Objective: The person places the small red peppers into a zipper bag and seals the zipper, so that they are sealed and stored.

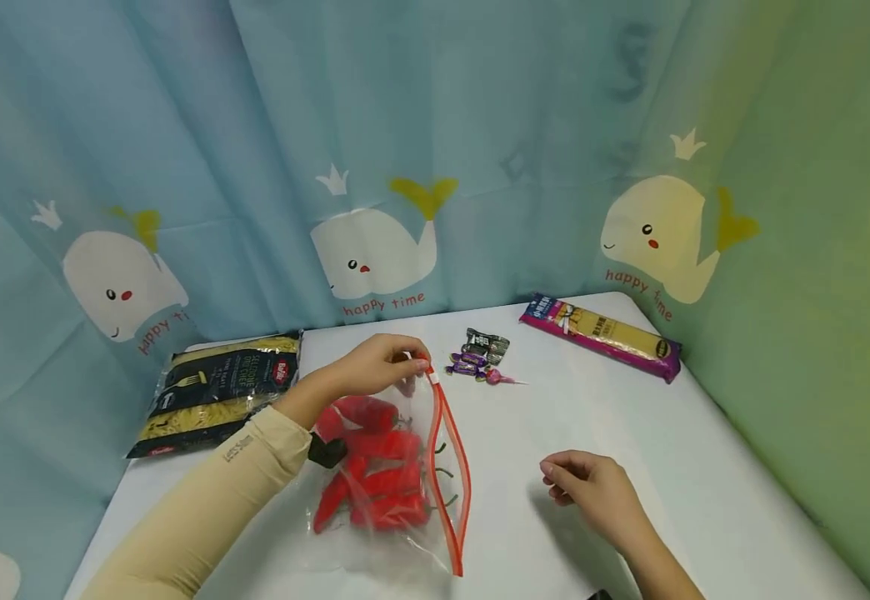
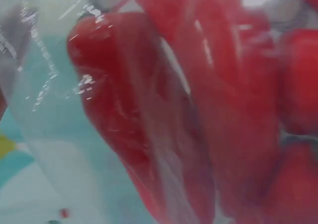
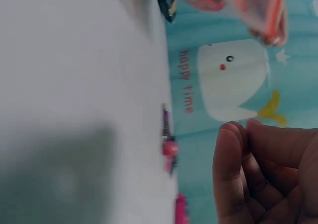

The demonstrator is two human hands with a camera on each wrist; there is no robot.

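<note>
We see the left hand pinching the zip bag of red peppers (top corner raised); the right hand hovers loosely curled, empty, above the counter.

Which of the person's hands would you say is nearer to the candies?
Left. The left hand pinches the bag zipper just beside the candies; the right hand hovers nearer the table's front edge.
</note>
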